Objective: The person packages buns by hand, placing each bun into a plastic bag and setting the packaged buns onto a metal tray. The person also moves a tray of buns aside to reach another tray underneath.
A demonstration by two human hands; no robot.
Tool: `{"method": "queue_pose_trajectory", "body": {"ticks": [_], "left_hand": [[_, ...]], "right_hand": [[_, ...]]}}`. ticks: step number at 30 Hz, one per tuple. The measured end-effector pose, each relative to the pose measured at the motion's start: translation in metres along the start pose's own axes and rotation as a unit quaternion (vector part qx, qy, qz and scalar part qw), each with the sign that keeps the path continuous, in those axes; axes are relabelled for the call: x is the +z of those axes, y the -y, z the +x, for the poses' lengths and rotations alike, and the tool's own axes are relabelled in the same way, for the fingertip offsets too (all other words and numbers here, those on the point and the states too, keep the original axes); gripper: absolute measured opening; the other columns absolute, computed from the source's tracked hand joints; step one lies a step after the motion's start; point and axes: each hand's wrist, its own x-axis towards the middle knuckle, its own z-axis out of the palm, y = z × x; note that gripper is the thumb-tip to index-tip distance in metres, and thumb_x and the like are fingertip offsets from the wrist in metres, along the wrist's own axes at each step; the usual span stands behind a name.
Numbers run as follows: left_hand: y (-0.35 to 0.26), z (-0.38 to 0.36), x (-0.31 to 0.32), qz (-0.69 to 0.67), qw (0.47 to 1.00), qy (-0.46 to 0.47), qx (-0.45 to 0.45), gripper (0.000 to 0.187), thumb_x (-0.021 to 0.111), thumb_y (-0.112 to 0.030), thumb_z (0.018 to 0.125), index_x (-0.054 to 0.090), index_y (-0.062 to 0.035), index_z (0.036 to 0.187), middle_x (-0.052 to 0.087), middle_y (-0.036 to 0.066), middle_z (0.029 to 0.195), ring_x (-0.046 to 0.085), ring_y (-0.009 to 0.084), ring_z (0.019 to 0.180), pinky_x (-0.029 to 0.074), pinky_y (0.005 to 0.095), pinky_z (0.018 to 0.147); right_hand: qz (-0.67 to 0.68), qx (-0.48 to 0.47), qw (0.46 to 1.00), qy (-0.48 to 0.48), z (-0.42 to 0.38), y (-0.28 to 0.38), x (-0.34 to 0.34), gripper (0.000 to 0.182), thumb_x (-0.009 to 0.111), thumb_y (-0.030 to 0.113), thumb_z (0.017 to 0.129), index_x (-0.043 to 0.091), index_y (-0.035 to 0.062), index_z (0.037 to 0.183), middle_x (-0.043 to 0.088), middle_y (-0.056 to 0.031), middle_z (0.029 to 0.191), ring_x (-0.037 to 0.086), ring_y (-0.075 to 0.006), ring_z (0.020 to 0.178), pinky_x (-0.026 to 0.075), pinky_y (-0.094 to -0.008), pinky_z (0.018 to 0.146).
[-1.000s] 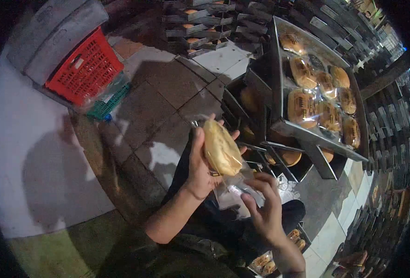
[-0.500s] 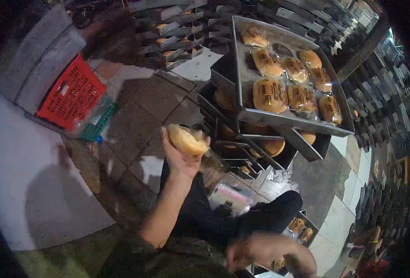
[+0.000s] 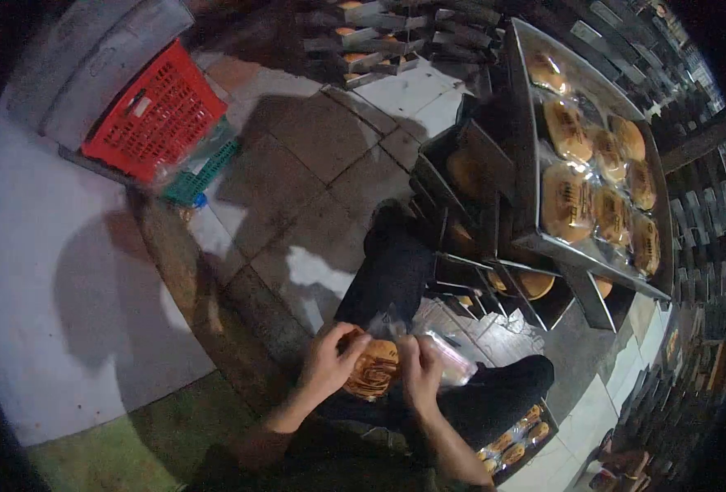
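A round bread bun with dark lettering (image 3: 373, 369) is between my hands, over my lap, inside a clear plastic wrapper. My left hand (image 3: 332, 361) pinches the wrapper at the bun's upper left. At the right side of the bun my right hand (image 3: 421, 369) has its fingers closed on the wrapper, which sticks up between the two hands. A pack of clear bags (image 3: 453, 359) lies just right of my right hand, beside my leg.
A metal tray (image 3: 535, 238) of wrapped buns tops a stack of trays at the right. A smaller tray of buns (image 3: 515, 443) is at the lower right. At the upper left stands a red basket (image 3: 158, 107). Racks of trays line the back.
My left hand has moved down with the bun, which now shows its lettered side. My right hand has come up from the lower right to the wrapper. The view has shifted left.
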Motion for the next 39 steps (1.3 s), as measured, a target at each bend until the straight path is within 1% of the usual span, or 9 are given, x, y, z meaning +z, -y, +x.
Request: {"method": "queue_pose_trajectory", "body": {"ticks": [2,6,10,17,20,26,29,33,39], "left_hand": [[-0.006,0.008,0.002,-0.010,0.999,0.029,-0.028,0.020,0.056,-0.020,0.084,0.055,-0.0008,0.087,0.054,0.010,0.077,0.054,0.0219,0.069,0.043,0.0310,0.062],[-0.061,-0.002,-0.026,-0.090,0.974,0.024,0.207,0.010,0.059,-0.011,0.080,0.055,-0.0018,0.081,0.051,0.009,0.076,0.052,0.0220,0.068,0.041,0.0316,0.061],[-0.050,0.000,-0.017,-0.004,0.960,0.056,0.273,0.009,0.061,-0.006,0.076,0.054,-0.0015,0.080,0.051,0.009,0.076,0.052,0.0236,0.070,0.041,0.0311,0.062],[-0.112,-0.004,-0.042,-0.007,0.905,0.104,0.413,0.015,0.062,-0.008,0.075,0.055,-0.0036,0.088,0.052,0.009,0.080,0.054,0.0259,0.077,0.042,0.0347,0.071],[-0.091,0.057,-0.025,-0.169,0.984,-0.034,0.042,0.010,0.052,-0.009,0.083,0.053,-0.0021,0.090,0.056,0.006,0.088,0.053,0.0141,0.079,0.042,0.0282,0.072],[-0.014,0.042,-0.006,0.027,0.952,-0.208,0.221,0.017,0.048,-0.018,0.088,0.048,-0.0008,0.089,0.048,0.008,0.090,0.048,0.0179,0.086,0.039,0.0294,0.076],[-0.043,0.017,-0.018,-0.044,0.894,-0.216,0.390,0.016,0.047,-0.016,0.089,0.047,-0.0004,0.090,0.049,0.008,0.088,0.050,0.0183,0.081,0.040,0.0310,0.074],[-0.085,0.020,-0.026,-0.075,0.990,-0.089,0.083,0.020,0.047,-0.020,0.090,0.048,-0.0016,0.082,0.050,0.006,0.075,0.050,0.0133,0.069,0.041,0.0285,0.068],[-0.039,0.036,-0.012,-0.132,0.972,-0.185,0.065,0.016,0.049,-0.016,0.089,0.044,-0.0013,0.084,0.046,0.002,0.074,0.049,0.0091,0.064,0.041,0.0254,0.059]], "right_hand": [[-0.022,0.035,0.998,0.037,0.004,0.038,-0.006,0.022,0.045,0.013,0.089,0.054,-0.0008,0.075,0.052,-0.0038,0.073,0.047,-0.0127,0.068,0.038,-0.0293,0.059],[-0.142,-0.371,0.915,-0.071,-0.012,0.097,-0.037,0.007,0.054,0.004,0.077,0.052,-0.0001,0.072,0.053,-0.0105,0.071,0.052,-0.0258,0.063,0.041,-0.0317,0.057],[-0.106,-0.091,0.990,-0.007,-0.002,0.066,-0.024,0.016,0.050,0.006,0.080,0.046,0.0000,0.065,0.052,-0.0084,0.064,0.052,-0.0223,0.061,0.041,-0.0285,0.055],[-0.116,-0.411,0.904,-0.004,-0.021,0.158,-0.057,0.004,0.059,0.006,0.075,0.058,0.0018,0.074,0.053,-0.0119,0.068,0.052,-0.0258,0.062,0.042,-0.0329,0.057],[-0.167,-0.319,0.922,-0.140,0.053,0.140,-0.034,0.016,0.052,0.012,0.084,0.052,0.0005,0.073,0.045,-0.0149,0.060,0.045,-0.0301,0.054,0.037,-0.0362,0.051],[0.032,-0.075,0.992,-0.099,0.035,0.063,-0.027,0.028,0.042,0.018,0.091,0.046,-0.0020,0.072,0.044,-0.0107,0.061,0.039,-0.0144,0.057,0.035,-0.0293,0.053],[-0.098,-0.199,0.964,-0.144,-0.002,0.076,-0.041,0.027,0.043,0.018,0.090,0.047,-0.0018,0.072,0.045,-0.0107,0.062,0.040,-0.0160,0.057,0.034,-0.0288,0.054],[-0.155,-0.299,0.932,-0.133,0.024,0.112,-0.038,0.025,0.043,0.017,0.090,0.046,-0.0019,0.073,0.045,-0.0111,0.061,0.041,-0.0197,0.057,0.034,-0.0294,0.053],[-0.121,-0.177,0.972,-0.091,0.050,0.075,-0.025,0.020,0.046,0.010,0.088,0.046,-0.0031,0.072,0.044,-0.0186,0.060,0.042,-0.0253,0.053,0.036,-0.0364,0.051]]}}
